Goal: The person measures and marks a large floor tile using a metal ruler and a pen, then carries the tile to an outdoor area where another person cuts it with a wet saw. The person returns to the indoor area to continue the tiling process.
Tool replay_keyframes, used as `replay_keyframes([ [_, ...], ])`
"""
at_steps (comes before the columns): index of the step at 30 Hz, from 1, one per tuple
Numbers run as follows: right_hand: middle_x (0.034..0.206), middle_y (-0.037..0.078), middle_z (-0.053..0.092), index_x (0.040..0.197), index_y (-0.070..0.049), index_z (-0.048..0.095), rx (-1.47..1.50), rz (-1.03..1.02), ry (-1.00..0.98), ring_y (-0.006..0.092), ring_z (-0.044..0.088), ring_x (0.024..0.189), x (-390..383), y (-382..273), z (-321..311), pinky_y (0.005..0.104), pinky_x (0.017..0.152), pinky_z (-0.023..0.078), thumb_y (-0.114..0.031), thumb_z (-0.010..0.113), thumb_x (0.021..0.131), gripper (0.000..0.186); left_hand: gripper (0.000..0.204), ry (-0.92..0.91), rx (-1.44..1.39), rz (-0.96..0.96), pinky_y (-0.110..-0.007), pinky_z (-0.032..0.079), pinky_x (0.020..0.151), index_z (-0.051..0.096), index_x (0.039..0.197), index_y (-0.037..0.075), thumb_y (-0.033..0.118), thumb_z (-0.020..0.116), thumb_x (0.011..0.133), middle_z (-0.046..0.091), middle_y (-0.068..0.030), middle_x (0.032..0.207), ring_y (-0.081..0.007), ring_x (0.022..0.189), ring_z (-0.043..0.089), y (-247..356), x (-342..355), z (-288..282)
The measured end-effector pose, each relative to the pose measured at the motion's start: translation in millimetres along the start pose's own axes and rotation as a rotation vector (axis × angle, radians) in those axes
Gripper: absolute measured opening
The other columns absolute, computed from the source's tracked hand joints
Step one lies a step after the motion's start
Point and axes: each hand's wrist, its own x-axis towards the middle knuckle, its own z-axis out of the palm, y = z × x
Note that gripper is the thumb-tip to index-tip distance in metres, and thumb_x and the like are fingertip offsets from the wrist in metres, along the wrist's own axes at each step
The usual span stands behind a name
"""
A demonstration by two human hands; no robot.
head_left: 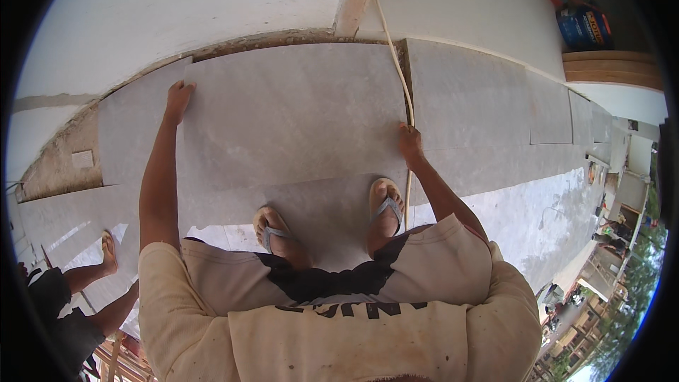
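A large grey floor tile [290, 113] lies in front of me against a white wall [177, 7]. My left hand [178, 96] presses its fingers on the tile's upper left corner. My right hand [409, 140] grips the tile's right edge, beside a thin pale cord [397, 64] that runs along the joint. My two feet in grey sandals [387, 206] stand on the tile's near part. I am bent over in a cream shirt and shorts.
More grey tiles [467, 99] are laid to the right along the wall. Bare mortar [60, 163] shows at the left. Another person's leg and sandalled foot [107, 251] are at the lower left. A blue bag [583, 26] sits at the upper right.
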Motion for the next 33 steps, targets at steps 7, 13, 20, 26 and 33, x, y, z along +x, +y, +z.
replay_keyframes([
  [7,0.077,0.014,0.058,0.095,0.003,0.061,0.000,0.048,-0.009,0.0229,0.054,0.073,12,7,-4,0.0403,0.069,0.044,-0.033,0.048,0.096,0.038,0.046,0.041,0.081,0.000,-0.034,0.047,0.082,0.060,0.116,-0.006,0.027,0.064,0.084,0.065,-0.0140,0.103,-0.0214,0.092,0.061,-3,29,24],
  [13,0.083,0.018,0.060,0.102,0.003,0.062,-0.023,0.054,0.017,0.0268,0.055,0.078,17,-10,-2,0.0417,0.073,0.044,-0.035,0.048,0.096,0.041,0.037,-0.026,0.058,-0.011,-0.035,0.047,0.075,0.062,0.107,-0.005,0.024,0.064,0.084,0.064,-0.0111,0.094,-0.0193,0.084,0.059,7,36,27],
  [20,0.086,0.021,0.062,0.103,0.004,0.062,-0.053,-0.001,0.067,0.0303,0.058,0.081,25,-4,-3,0.0427,0.075,0.044,-0.033,0.048,0.095,0.041,0.035,-0.085,0.048,-0.032,-0.035,0.048,0.075,0.063,0.104,-0.004,0.024,0.065,0.083,0.065,-0.0108,0.093,-0.0189,0.083,0.059,17,51,42],
  [26,0.097,0.023,0.065,0.110,0.004,0.062,-0.080,0.022,0.089,0.0338,0.062,0.091,30,-1,2,0.0443,0.080,0.045,-0.034,0.047,0.095,0.043,0.035,-0.088,-0.032,-0.046,-0.034,0.049,0.072,0.063,0.105,-0.003,0.023,0.066,0.082,0.065,-0.0106,0.094,-0.0186,0.081,0.060,-7,74,48],
  [33,0.102,0.018,0.065,0.121,-0.001,0.060,-0.057,0.121,0.112,0.0297,0.060,0.096,30,-4,5,0.0418,0.082,0.045,-0.037,0.047,0.096,0.046,0.035,-0.057,-0.091,-0.045,-0.035,0.049,0.072,0.062,0.108,-0.004,0.020,0.068,0.082,0.065,-0.0104,0.095,-0.0190,0.081,0.061,3,62,58],
])
